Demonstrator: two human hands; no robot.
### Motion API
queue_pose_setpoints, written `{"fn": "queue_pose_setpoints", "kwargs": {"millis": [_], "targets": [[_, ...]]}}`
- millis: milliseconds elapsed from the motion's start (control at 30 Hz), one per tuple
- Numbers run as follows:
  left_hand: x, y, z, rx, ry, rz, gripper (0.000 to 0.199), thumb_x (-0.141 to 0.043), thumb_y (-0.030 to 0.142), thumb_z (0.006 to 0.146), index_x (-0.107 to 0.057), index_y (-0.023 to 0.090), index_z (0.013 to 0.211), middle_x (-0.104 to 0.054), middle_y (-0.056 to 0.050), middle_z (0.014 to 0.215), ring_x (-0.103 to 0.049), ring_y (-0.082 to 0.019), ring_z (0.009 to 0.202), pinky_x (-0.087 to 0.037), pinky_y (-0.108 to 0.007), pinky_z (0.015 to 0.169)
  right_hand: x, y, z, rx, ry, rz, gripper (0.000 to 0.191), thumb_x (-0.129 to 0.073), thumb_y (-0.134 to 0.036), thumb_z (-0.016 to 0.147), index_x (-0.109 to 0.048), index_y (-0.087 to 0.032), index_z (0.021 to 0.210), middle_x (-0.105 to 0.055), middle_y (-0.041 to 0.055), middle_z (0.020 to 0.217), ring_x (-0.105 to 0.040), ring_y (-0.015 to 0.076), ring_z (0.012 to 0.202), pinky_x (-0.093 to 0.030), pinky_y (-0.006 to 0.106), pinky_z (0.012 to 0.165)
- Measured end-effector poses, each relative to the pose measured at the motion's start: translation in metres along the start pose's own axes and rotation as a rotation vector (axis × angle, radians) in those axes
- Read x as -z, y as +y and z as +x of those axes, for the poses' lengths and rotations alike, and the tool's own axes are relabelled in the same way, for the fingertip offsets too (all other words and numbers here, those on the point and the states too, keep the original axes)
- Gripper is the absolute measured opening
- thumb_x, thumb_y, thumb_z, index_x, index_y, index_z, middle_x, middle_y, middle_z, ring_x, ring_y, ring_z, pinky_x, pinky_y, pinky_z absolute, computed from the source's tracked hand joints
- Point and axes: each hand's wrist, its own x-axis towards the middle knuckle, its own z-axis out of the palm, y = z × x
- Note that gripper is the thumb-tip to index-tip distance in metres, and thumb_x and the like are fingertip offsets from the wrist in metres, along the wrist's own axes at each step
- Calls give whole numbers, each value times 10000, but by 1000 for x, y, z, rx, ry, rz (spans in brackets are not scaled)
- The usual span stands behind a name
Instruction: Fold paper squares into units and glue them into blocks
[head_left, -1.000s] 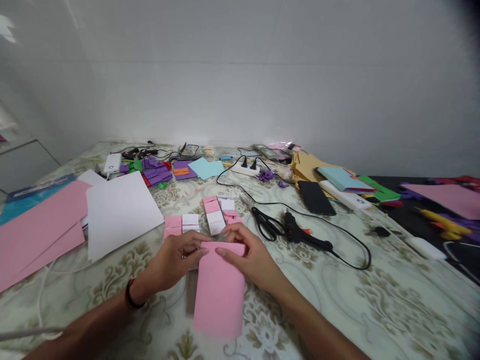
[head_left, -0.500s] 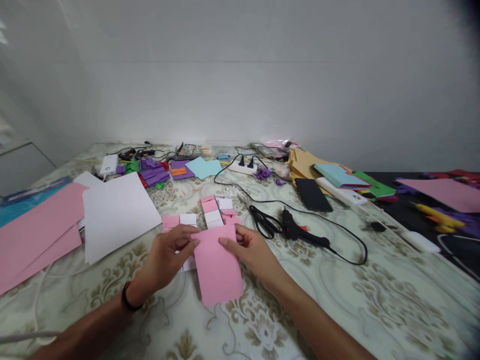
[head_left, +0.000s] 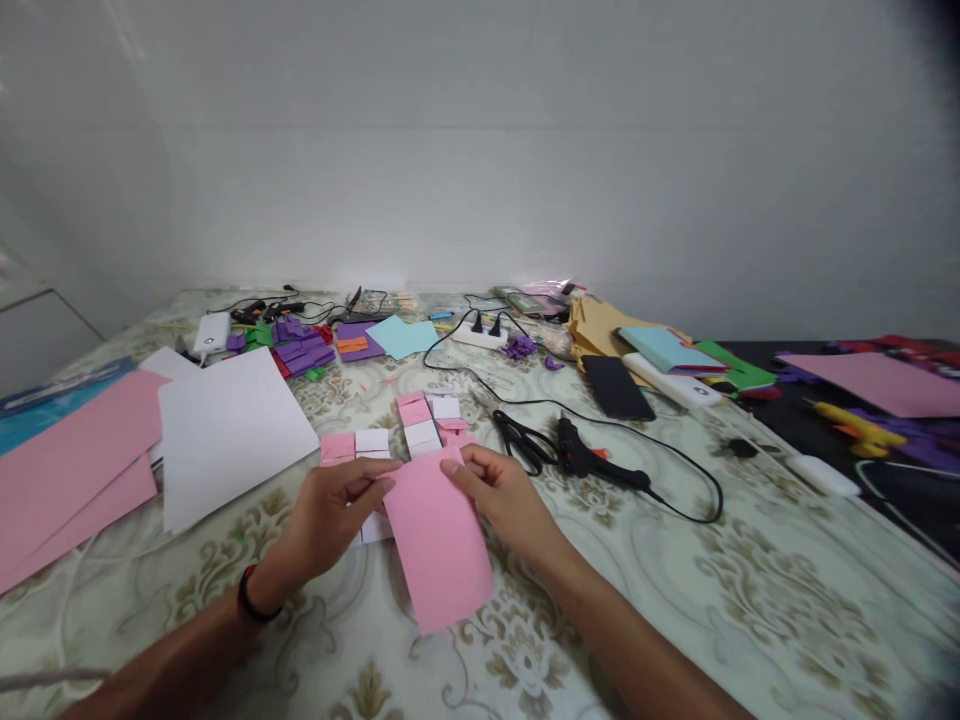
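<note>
Between my two hands a pink sheet of paper (head_left: 439, 545) is held up by its far edge, its near end curving down above the table. My left hand (head_left: 330, 515), with a dark band at the wrist, pinches the far left corner. At the far right corner my right hand (head_left: 499, 490) grips the sheet with the thumb on top. Just beyond lie folded pink and white paper pieces (head_left: 421, 437), partly hidden by the sheet and my left hand. To the right of them rest black scissors (head_left: 525, 443) and a black glue gun (head_left: 600, 455).
White sheets (head_left: 232, 440) and large pink sheets (head_left: 75, 470) lie at left. Purple paper strips (head_left: 300, 350), a power strip (head_left: 478, 335) and light blue paper (head_left: 405, 337) are farther back. A black phone (head_left: 619, 387) sits at right. The glue gun's cord loops across the patterned tablecloth.
The pink sheet has tilted, its near end swinging down and slightly right. My right thumb now lies nearer the sheet's far edge. The whole view has shifted slightly.
</note>
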Motion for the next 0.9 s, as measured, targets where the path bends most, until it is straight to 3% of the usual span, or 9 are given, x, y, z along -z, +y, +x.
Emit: {"fn": "queue_pose_setpoints", "kwargs": {"millis": [400, 900], "targets": [[0, -4, 2, 70, -12, -41, 344, -676, 409, 924, -799, 177, 1146, -776, -23, 778, -723, -185, 717, -606, -267, 682, 1, 2, 2, 30, 10, -16, 426, -611, -549, 939, -501, -201, 719, -350, -53, 667, -289, 119, 602, -227, 280, 550], [2, -2, 3, 25, -21, 48, 313, -677, 407, 920, -820, 183, 1086, -772, -26, 750, -703, -173, 648, -587, -242, 591, 1, -1, 1, 74, 34, -28, 389, -581, -527, 958, -555, -190, 765, -385, -50, 668, -306, 117, 594, -237, 274, 544]]}}
